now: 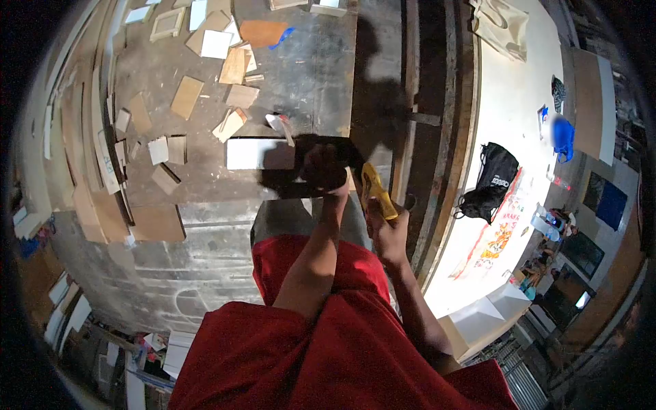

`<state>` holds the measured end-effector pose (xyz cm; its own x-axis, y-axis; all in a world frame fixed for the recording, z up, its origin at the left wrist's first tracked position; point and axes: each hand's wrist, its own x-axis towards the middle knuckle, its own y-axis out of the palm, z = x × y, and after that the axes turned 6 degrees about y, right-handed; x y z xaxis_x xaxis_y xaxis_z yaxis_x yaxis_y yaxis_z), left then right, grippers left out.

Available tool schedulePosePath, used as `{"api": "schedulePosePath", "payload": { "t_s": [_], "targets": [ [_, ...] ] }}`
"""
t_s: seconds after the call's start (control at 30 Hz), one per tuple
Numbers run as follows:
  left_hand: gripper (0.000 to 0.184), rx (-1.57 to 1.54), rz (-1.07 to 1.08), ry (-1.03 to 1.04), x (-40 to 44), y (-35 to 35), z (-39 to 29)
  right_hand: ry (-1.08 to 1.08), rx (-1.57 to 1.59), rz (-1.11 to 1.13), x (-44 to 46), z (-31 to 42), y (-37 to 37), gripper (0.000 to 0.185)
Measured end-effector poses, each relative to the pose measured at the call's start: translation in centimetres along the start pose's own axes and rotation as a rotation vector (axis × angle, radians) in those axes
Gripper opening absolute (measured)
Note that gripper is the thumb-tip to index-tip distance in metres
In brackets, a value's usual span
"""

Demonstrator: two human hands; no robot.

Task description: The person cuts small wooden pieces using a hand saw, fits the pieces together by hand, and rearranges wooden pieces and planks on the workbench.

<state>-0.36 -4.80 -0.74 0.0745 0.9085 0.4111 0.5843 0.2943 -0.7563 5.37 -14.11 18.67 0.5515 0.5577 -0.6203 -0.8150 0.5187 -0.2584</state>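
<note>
Apparently mid-job, a white board (254, 154) lies flat near the front edge of a dark, scuffed desk (301, 89), its right end lost in deep shadow. Just beyond that end is a yellow-handled tool (374, 190), seemingly a saw, its working part too dark to make out. The person's right hand (387, 231) is closed around the yellow handle, at the desk's right-hand edge; the left hand (324, 168) is lowered over the shadowed end of the board, and whether its fingers grip or merely press cannot be told. How deep any cut runs is likewise hidden, though the lit stretch of the board looks whole and unmarked, suggesting that this piece is not finished. Just behind it rests a small red-and-white item (279, 123), too small to identify. Farther out, loose wood pieces (186, 97) in tan and white lie scattered across the desk, some overlapping, perhaps the output or offcuts of work already done; which of them await attention is unclear. A blue strip (281, 38) lies among those at the back, while off to the right a black drawstring bag (497, 171) sits on a brightly lit white panel (516, 102).
</note>
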Motion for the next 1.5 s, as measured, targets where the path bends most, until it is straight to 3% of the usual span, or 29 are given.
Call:
{"api": "schedulePosePath", "payload": {
  "t_s": [0.2,0.3,0.43,0.53,0.6,0.67,0.73,0.83,0.9,0.97,1.1,1.13,1.5],
  "targets": [
    [0.022,0.008,-0.007,-0.013,-0.3,0.2,-0.4,-0.056,-0.159,-0.097,-2.9,-2.3,-1.5,0.025],
    [0.022,0.007,-0.018,-0.009,-0.2,0.4,-0.3,0.022,-0.18,-0.014,-5.1,4.0,-1.2,0.027],
    [0.022,0.013,-0.013,-0.002,-0.3,0.5,-0.2,-0.038,-0.044,-0.023,-3.6,2.8,-0.7,0.029],
    [0.022,0.014,-0.028,0.008,0.2,0.5,-0.3,0.049,-0.138,-0.009,-2.1,2.8,-0.5,0.027],
    [0.022,0.013,-0.017,0.005,-0.2,0.5,-0.4,0.082,-0.131,-0.046,-5.8,2.9,-2.1,0.028],
    [0.022,0.02,-0.02,0.009,-0.1,0.6,-0.3,0.037,-0.035,-0.036,-6.5,4.7,-2.1,0.028],
    [0.022,0.021,-0.027,0.01,-0.3,0.7,-0.4,-0.04,-0.05,-0.061,-3.1,1.9,-1.6,0.028],
    [0.023,0.019,-0.023,0.015,-0.5,0.4,-0.4,-0.306,-0.062,-0.31,-2.2,-2.0,-0.3,0.027],
    [0.023,0.022,-0.034,0.013,0.0,0.9,-0.7,0.032,-0.114,0.001,-4.6,4.6,-1.6,0.027],
    [0.023,0.024,-0.015,0.01,-0.3,0.5,-0.4,0.056,-0.125,-0.061,-7.2,3.3,-3.2,0.027],
    [0.023,0.031,-0.01,0.013,-0.6,-0.3,-0.2,0.022,-0.067,0.004,-3.1,0.8,-1.8,0.026],
    [0.023,0.031,0.0,0.015,-0.6,-0.6,0.0,-0.01,-0.092,-0.077,-2.1,-3.5,-1.5,0.026],
    [0.023,0.066,0.047,0.014,-0.5,-0.6,0.3,-0.084,-0.124,0.072,-0.8,2.2,-0.2,0.03]
  ]
}}
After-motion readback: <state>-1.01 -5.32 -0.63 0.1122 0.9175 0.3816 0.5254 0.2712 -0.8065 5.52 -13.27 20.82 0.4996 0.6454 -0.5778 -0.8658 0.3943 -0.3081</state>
